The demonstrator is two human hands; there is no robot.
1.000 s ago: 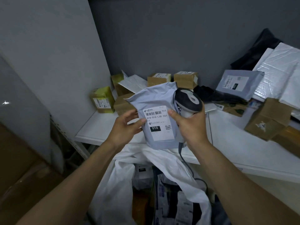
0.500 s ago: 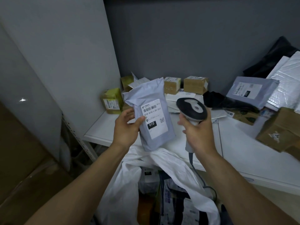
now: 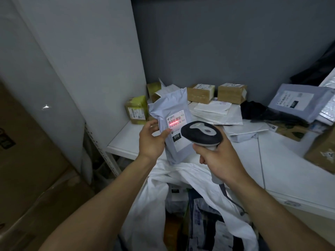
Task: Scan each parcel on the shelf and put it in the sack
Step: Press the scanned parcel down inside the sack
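My left hand (image 3: 150, 142) grips a grey poly-mailer parcel (image 3: 172, 113) upright by its left edge, label facing me. A red scan line glows across the barcode on its white label (image 3: 176, 122). My right hand (image 3: 220, 161) grips the handle of a black-and-grey barcode scanner (image 3: 202, 133), whose head points at the label from the right, close to the parcel. Below both hands a white sack (image 3: 155, 205) stands open, with several parcels inside. The white shelf (image 3: 282, 171) behind carries more parcels.
On the shelf lie several cardboard boxes (image 3: 201, 93), a yellow-green box (image 3: 136, 110), flat white mailers (image 3: 214, 109), a grey mailer (image 3: 297, 101), a black bag (image 3: 257, 110) and a brown box (image 3: 322, 151) at the right. A white side panel stands left. The scanner cable hangs toward the sack.
My right hand has brought the scanner closer to the parcel and the red scan line now shows on the barcode. My left hand keeps holding the parcel, slightly tilted.
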